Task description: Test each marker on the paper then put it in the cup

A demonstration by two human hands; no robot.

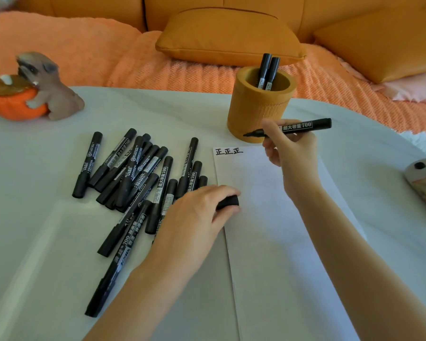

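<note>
— Which way does the uncapped marker (290, 128) lie?

— Nearly level, long axis left to right, bare tip pointing left in front of the cup (260, 104), above the paper's (256, 193) top edge.

— And the grip?

— The right hand (290, 153) has its fingers closed round the barrel. The left hand (197, 212) is clamped on the black cap (228, 202), resting at the paper's left edge beside the marker pile (138, 178).

— The cup?

— Two markers (267, 71) stand in it.
</note>
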